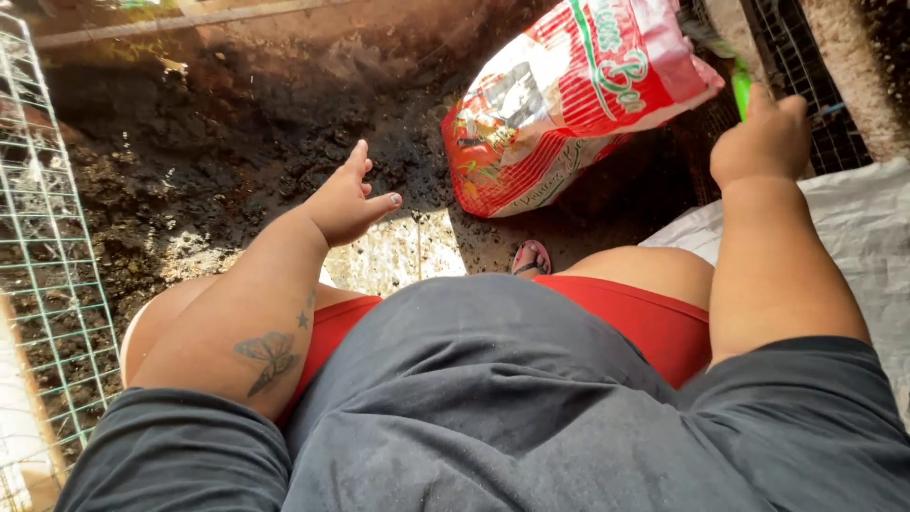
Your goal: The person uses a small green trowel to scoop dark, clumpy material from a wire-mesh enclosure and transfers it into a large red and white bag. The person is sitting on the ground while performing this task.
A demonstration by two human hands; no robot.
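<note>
I see my left hand [349, 201] raised over the ground with the fingers spread loose and nothing in it; the grip is released. Just below and beyond its fingertips lies dark, crumbly soil [180, 161], and directly beneath the hand a bright sunlit patch of ground [408, 251] shows pale against the dirt. To the outer side of this hand, well apart from it, a green wire mesh panel [47, 246] stands along the edge of the soil bed.

My right hand [760, 142] is clenched around a bright green handle [741, 90] that sticks up past the knuckles; what the handle belongs to I cannot tell, since the top is cut off by a dark shape near the frame edge. Just to the inner side of this fist, near but not touching as far as I can judge, sits a red and white plastic bag [569, 95], tilted and resting on the soil, its top corner close to the green handle. Beyond the fist there is dark wire netting [815, 85]. Under the right forearm a white woven sheet [853, 237] covers the ground.

Between the two hands, closer to me, a foot in a pink sandal [531, 258] pokes out beyond red shorts [654, 322] and a dark grey shirt [493, 398].
</note>
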